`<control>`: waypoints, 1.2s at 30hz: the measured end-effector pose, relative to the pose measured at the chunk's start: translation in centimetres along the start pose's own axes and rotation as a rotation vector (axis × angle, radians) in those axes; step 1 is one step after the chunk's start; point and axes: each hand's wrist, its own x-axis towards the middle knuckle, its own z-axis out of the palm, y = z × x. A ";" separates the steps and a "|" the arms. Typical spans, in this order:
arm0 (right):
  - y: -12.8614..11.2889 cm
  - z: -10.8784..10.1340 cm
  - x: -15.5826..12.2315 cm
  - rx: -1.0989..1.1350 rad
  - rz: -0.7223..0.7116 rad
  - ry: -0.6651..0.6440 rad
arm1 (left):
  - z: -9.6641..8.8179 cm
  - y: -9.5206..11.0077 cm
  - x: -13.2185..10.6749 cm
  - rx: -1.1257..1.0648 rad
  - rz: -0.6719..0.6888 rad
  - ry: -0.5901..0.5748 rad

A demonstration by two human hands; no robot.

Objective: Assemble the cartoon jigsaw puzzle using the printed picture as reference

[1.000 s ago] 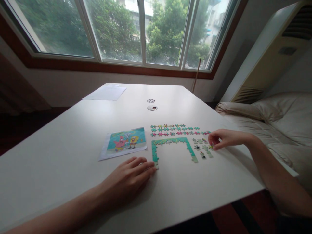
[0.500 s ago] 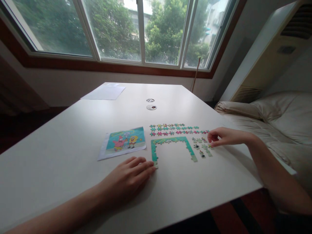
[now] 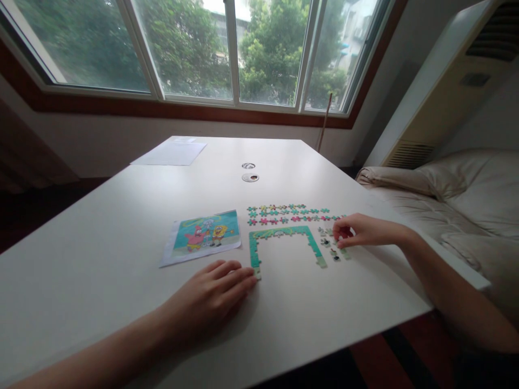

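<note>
A U-shaped jigsaw border, green with paler ends, lies on the white table, its gap facing me. My left hand rests on the tabletop with fingers stretched out, the tips touching the border's lower left end. To the right of the border sits a group of loose pale-green puzzle pieces. Over this group is my right hand, its fingers curled and thumb tip close to the fingertips. Whatever lies between those tips is hidden. Behind the border run three rows of loose puzzle pieces, teal, yellow and pink.
A printed cartoon picture lies left of the border. White paper sheets rest at the table's far left, and two round cable-hole covers sit mid-table. Beyond the right edge is a cream leather sofa.
My right hand has shifted left over the loose pale-green pieces, with its fingers more curled. The left hand stays in place at the border's end. The view has moved slightly.
</note>
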 end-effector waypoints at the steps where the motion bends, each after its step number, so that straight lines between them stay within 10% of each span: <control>1: -0.1 0.1 0.1 0.002 -0.002 -0.006 | 0.0 0.0 0.0 0.000 0.000 -0.001; 21: -0.7 -0.1 0.0 0.036 -0.078 -0.002 | 0.0 -0.1 0.0 -0.010 0.002 -0.019; 36: -11.1 4.6 6.1 0.312 -0.296 0.082 | -0.1 -0.2 0.1 0.009 0.019 -0.018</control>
